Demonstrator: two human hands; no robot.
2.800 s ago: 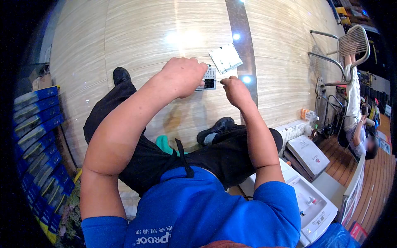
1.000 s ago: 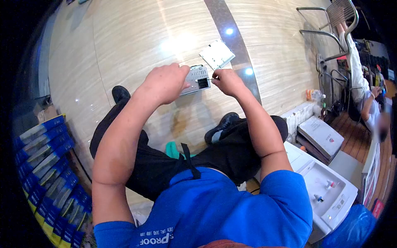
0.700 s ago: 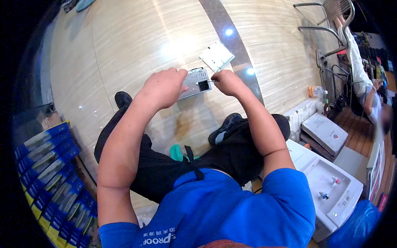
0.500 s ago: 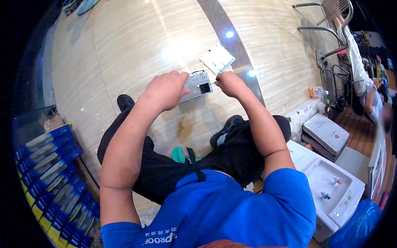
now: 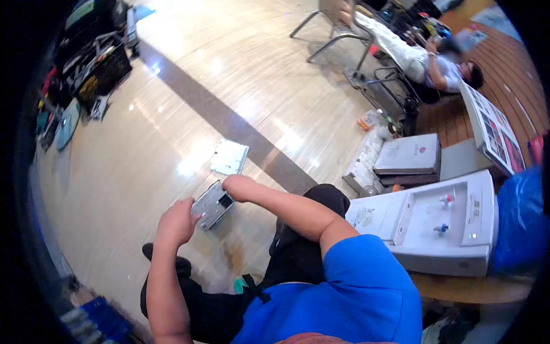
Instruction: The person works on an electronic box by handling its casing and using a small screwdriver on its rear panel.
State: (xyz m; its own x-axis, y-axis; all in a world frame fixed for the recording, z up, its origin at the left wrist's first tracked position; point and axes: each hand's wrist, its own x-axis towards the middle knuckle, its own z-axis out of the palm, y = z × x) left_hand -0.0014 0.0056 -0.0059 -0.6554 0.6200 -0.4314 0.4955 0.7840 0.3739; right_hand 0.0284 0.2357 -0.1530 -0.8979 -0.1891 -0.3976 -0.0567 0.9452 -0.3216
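Note:
A metal electronic unit (image 5: pixel 212 207) with a dark square opening lies tilted on the tiled floor between my hands. My left hand (image 5: pixel 177 221) grips its left end, thumb on top and fingers at the far side. At its right end, beside the dark opening, is my right hand (image 5: pixel 239 188), its fingers closed; what they hold is hidden in this view. A flat white metal plate (image 5: pixel 230 156) with small holes lies on the floor just beyond the unit.
A white water dispenser (image 5: pixel 435 223) lies at the right, with a white box (image 5: pixel 408 155) beyond it. A seated person (image 5: pixel 435 69) and a metal chair (image 5: pixel 338 34) are at the upper right. A black crate (image 5: pixel 106 71) of tools stands at the upper left.
The view has swung to the right, so the hands, unit and plate appear lower and further left. The crate has come into view. Both hands stay at the unit.

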